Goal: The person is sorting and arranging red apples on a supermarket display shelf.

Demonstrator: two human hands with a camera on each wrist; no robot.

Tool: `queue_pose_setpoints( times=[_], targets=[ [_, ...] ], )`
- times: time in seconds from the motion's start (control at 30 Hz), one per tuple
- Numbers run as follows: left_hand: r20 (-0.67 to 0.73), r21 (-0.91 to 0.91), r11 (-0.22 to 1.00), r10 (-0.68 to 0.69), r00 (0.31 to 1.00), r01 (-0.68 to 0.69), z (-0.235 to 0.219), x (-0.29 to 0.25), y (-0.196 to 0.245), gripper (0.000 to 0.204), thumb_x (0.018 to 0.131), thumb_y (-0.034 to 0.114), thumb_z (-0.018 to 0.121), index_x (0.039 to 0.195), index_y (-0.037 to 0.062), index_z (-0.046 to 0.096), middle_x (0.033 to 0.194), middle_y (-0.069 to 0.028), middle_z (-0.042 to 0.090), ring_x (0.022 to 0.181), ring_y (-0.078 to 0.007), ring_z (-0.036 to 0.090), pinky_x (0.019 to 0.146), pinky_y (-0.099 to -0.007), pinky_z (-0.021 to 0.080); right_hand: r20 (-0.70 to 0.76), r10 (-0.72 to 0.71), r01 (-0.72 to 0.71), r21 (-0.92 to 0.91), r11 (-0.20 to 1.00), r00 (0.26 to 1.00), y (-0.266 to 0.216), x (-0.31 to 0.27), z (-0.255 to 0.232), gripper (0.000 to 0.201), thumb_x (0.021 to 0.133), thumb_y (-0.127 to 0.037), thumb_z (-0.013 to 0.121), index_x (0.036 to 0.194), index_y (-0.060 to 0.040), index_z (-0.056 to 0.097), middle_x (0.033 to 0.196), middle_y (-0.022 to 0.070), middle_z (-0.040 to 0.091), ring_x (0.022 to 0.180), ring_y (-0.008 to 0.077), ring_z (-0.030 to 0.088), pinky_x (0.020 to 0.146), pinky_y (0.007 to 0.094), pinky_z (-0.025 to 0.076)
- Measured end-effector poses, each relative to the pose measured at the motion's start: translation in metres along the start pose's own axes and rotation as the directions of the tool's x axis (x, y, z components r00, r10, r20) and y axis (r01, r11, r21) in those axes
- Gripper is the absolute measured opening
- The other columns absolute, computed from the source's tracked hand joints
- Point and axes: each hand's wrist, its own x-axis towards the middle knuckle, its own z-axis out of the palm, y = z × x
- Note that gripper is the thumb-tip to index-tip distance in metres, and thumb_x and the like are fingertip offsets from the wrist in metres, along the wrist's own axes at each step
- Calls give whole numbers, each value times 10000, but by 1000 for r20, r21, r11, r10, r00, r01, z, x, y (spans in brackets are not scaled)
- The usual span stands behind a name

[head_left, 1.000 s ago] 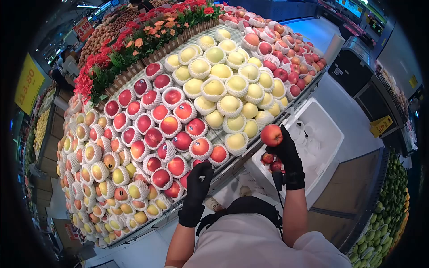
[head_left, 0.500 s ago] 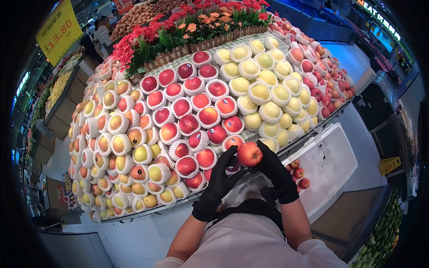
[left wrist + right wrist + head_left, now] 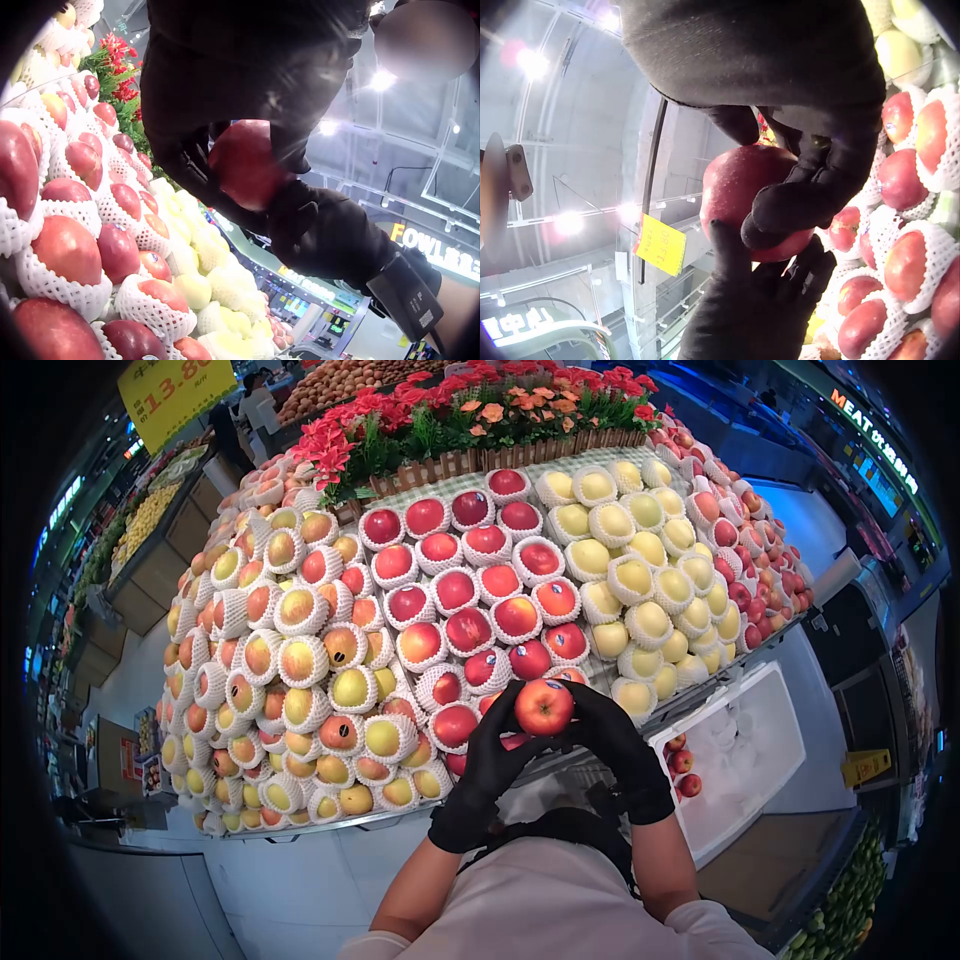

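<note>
A red apple [image 3: 545, 707] is held between both black-gloved hands, in front of the near edge of a sloping fruit display. My left hand [image 3: 488, 756] curls its fingers round the apple's left side. From the right, my right hand [image 3: 622, 748] grips the same apple, fingers bent over it in the right wrist view. The apple [image 3: 742, 191] is bare there, with no foam net on it. Just beyond the hands, rows of red apples [image 3: 469, 630] sit in white foam nets.
A white foam box [image 3: 745, 745] at the right holds several loose red apples [image 3: 682, 761] and crumpled white nets. Yellow-green fruit [image 3: 632, 576] in nets fills the display's right part, blushed apples [image 3: 297, 662] its left. Red flowers [image 3: 400, 410] and a small wooden fence [image 3: 440, 468] line the back.
My right hand has carried the apple from over the white box leftward to the display edge. My left hand has come up and taken hold too. The head view has swung left.
</note>
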Motion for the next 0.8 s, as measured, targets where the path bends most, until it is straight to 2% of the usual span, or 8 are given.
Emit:
queue_pose_setpoints(
  times=[0.17,0.27,0.37,0.47,0.57,0.67,0.77,0.8],
  targets=[
    [5,-109,989,-101,995,100,-29,-4,4,753,779,83,794,1413,5,395,1330,-116,538,1185,-201,560,986,-365,471,57,37,-31,-89,996,998,4,11,23,422,1005,-308,483,1342,-57,519,1106,69,641,863,168,662,696,293,534],
    [15,-150,979,-136,991,136,-42,-6,-2,744,782,67,786,1411,9,394,1339,-112,528,1188,-192,557,986,-360,472,78,-14,37,-302,953,997,10,18,27,486,1012,-376,462,1387,-67,463,1102,58,635,843,138,652,720,269,521],
    [16,-212,967,-140,990,141,-46,-5,-1,744,778,53,786,1409,10,394,1346,-112,522,1193,-190,554,990,-356,474,85,-140,158,-281,947,987,21,23,32,505,1009,-410,453,1380,-67,472,1078,53,637,863,120,639,735,262,505],
    [-12,-207,971,-128,992,123,-46,-1,2,752,770,52,796,1406,8,396,1347,-116,521,1203,-197,549,1001,-357,473,107,-40,68,-276,959,993,13,28,26,515,985,-321,546,1412,-57,426,1192,66,599,1002,136,623,819,303,523],
    [-55,-103,993,-58,997,52,-43,5,5,780,748,64,820,1402,7,399,1346,-125,520,1211,-207,546,1010,-363,469,229,-221,297,-383,875,948,12,38,29,629,912,-188,672,1444,-51,367,1319,84,530,1151,172,572,937,343,506],
    [-87,-4,1000,18,996,-18,-42,13,7,816,718,69,844,1400,8,401,1345,-132,520,1218,-213,541,1017,-367,465,221,-100,198,-485,852,970,-15,39,37,774,829,-95,751,1468,-47,317,1391,100,476,1237,194,519,1024,366,461],
    [-130,-50,997,45,990,-52,-38,18,7,831,692,60,857,1391,11,411,1338,-133,525,1223,-220,536,1025,-371,458,362,-198,356,-451,818,911,-22,49,29,788,813,-118,768,1463,-43,328,1380,105,487,1223,187,528,1013,361,468],
    [-144,-85,994,51,988,-64,-36,21,8,832,685,56,860,1386,11,415,1334,-133,527,1224,-223,535,1028,-373,456,347,-210,369,-495,787,914,-27,49,30,796,798,-108,778,1457,-38,337,1376,105,490,1219,182,530,1009,358,470]
  ],
)
